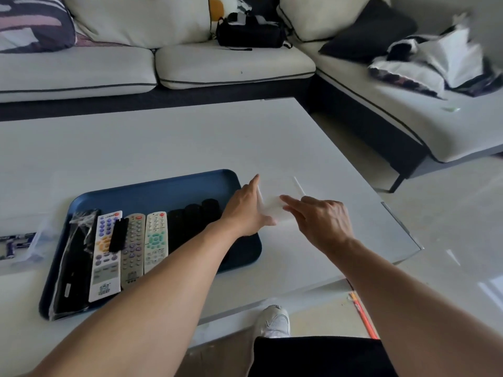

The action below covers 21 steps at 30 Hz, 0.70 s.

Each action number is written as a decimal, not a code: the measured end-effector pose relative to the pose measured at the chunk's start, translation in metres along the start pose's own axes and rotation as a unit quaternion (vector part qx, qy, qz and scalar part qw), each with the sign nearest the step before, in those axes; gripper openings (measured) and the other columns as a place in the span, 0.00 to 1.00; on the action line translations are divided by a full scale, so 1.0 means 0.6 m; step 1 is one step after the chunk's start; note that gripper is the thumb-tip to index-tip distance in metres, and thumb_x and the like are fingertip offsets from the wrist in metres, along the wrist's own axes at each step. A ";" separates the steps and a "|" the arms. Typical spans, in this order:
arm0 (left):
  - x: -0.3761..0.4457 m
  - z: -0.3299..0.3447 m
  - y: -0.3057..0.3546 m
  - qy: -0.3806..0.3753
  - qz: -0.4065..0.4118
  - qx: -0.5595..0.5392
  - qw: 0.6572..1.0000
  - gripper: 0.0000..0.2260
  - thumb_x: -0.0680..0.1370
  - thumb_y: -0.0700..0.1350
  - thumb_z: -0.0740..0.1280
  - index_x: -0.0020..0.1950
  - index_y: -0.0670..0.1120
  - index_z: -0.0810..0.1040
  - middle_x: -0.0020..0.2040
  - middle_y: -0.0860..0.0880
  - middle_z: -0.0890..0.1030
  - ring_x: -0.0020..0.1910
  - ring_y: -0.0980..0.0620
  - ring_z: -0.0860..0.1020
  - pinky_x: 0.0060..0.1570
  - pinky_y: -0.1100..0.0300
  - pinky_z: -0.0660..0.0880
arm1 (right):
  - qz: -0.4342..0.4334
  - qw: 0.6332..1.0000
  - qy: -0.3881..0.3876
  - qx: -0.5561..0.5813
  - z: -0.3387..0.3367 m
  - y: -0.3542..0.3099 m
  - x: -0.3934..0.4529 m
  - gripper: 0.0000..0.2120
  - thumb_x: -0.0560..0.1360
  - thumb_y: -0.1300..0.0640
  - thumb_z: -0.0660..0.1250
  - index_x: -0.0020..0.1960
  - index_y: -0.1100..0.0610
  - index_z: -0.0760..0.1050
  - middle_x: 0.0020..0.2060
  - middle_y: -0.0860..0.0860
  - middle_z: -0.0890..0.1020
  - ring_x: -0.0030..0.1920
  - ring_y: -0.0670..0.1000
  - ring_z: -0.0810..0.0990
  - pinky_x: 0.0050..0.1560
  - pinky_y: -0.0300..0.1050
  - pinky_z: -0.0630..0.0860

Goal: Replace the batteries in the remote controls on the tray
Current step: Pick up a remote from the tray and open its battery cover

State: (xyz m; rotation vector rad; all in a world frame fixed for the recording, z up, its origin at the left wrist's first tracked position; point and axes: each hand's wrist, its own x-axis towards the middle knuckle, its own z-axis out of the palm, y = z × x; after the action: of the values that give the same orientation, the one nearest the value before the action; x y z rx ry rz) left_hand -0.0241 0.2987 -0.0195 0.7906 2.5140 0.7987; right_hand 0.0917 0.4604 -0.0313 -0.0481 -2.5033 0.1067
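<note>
A blue tray lies on the white table and holds several remote controls. Among them are a black one in clear wrap, a white one with purple buttons, a grey one, a white one with green buttons and black ones. A small black piece lies across two of them. Right of the tray, my left hand and my right hand hold a blurred white object between them just above the table. A clear bag of batteries sits at the far left.
The table's near edge and right corner lie close to my right arm. A thin white strip lies beyond my hands. A sofa wraps the far side and right. My shoe and an orange pencil are on the floor.
</note>
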 end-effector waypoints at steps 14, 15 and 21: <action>-0.030 -0.009 0.019 -0.067 0.016 -0.036 0.997 0.61 0.63 0.50 0.82 0.81 0.59 0.40 0.69 0.49 0.72 0.66 0.49 0.73 0.57 0.59 0.74 | 0.151 0.986 0.068 -0.016 -0.015 -0.035 0.065 0.10 0.83 0.48 0.61 0.60 0.47 0.79 0.37 0.48 0.85 0.28 0.56 0.80 0.30 0.42 0.71; -0.035 -0.008 0.020 -0.061 0.024 -0.031 0.997 0.63 0.64 0.48 0.81 0.79 0.60 0.34 0.71 0.48 0.71 0.68 0.49 0.71 0.58 0.58 0.74 | 0.172 0.983 0.056 0.010 -0.019 -0.037 0.069 0.12 0.84 0.47 0.60 0.65 0.47 0.76 0.37 0.47 0.84 0.30 0.56 0.80 0.31 0.43 0.71; -0.068 -0.003 0.017 -0.026 0.073 0.023 0.997 0.64 0.69 0.45 0.79 0.75 0.55 0.22 0.68 0.46 0.75 0.72 0.43 0.65 0.75 0.59 0.49 | 0.278 0.953 -0.115 0.024 -0.023 -0.035 0.086 0.23 0.83 0.45 0.60 0.76 0.41 0.59 0.42 0.49 0.81 0.42 0.57 0.81 0.41 0.50 0.76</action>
State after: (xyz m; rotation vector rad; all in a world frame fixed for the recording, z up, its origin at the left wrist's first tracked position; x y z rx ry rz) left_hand 0.0104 0.2796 -0.0041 1.0058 2.4579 0.7597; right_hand 0.0578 0.4433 0.0121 -0.7601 -2.6434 0.4258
